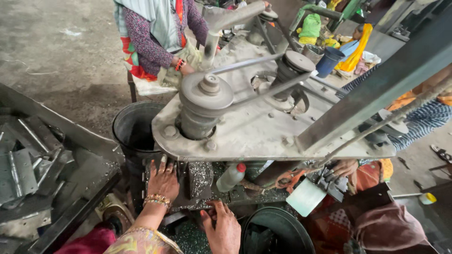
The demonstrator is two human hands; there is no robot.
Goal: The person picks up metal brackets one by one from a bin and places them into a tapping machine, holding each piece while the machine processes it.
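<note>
Nearest the camera, the right hand [221, 229] lay at six o'clock, palm down, fingers half curled over the front edge of the grimy work table [245, 194]; whether it pinched anything could not be told. At about seven o'clock the left hand [163, 181], with beaded bangles [157, 200] at the wrist, stretched forward with fingers spread wide and flat, its tips under the rim of the grey machine plate [245, 134] and holding nothing. Between the two hands stood a small dark metal block [197, 181] dusted with shavings, just beside the left hand. At the centre a pulley spindle [203, 106] rose from the plate, which overhung the table and hid much of it. A plastic bottle with a red cap [230, 177] lay just right of the block. A black bucket [134, 129] stood at nine o'clock, another bin [278, 233] at five o'clock, and grey metal brackets [21, 171] were piled far left. Another person's hand [344, 167] worked at three o'clock, and a second co-worker [157, 33] sat at twelve.
</note>
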